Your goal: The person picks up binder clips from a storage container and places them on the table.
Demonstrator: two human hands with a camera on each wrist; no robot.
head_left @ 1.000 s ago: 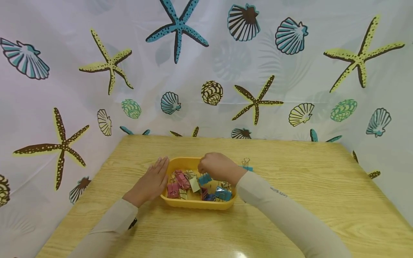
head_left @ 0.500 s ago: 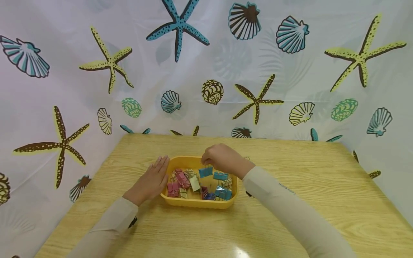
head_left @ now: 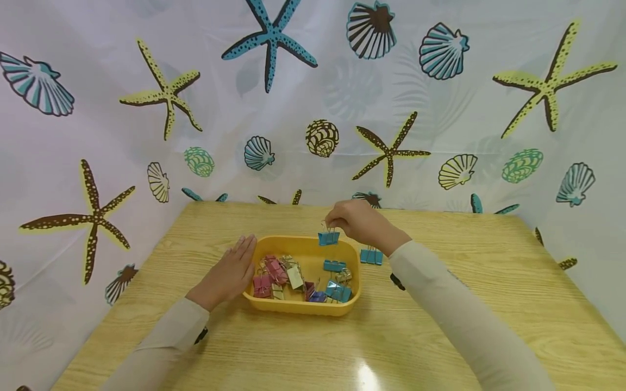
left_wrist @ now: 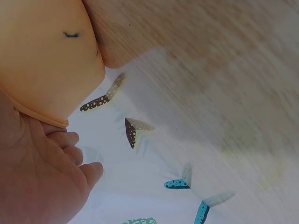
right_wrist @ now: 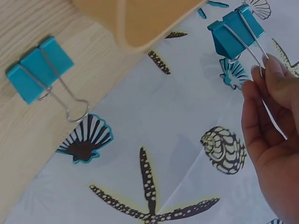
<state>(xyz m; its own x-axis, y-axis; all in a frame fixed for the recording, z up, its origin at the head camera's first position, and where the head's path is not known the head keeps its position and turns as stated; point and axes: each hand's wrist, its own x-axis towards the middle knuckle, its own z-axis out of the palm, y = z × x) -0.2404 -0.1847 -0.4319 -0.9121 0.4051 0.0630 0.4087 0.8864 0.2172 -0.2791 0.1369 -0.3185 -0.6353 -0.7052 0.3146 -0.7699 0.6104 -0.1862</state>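
My right hand (head_left: 359, 221) pinches a blue binder clip (head_left: 329, 238) by its wire handle, above the far right rim of a yellow tray (head_left: 303, 308). In the right wrist view the held clip hangs from thumb and fingers. With straight fingers, my left hand (head_left: 229, 277) rests against the tray's left side. Inside the tray lie several binder clips: pink clips (head_left: 262, 287), a pale yellow clip (head_left: 295, 277), a purple clip (head_left: 318, 297) and blue clips (head_left: 338, 291). Another blue binder clip (right_wrist: 41, 70) stands on the table, right of the tray.
The wooden table (head_left: 274, 347) carries the tray near its middle. A white curtain (head_left: 293, 103) printed with starfish and shells surrounds its back and sides.
My right hand has risen out of the tray, moving right and away from me with the blue binder clip. The clip standing right of the tray now shows clearly. My left hand stays put.
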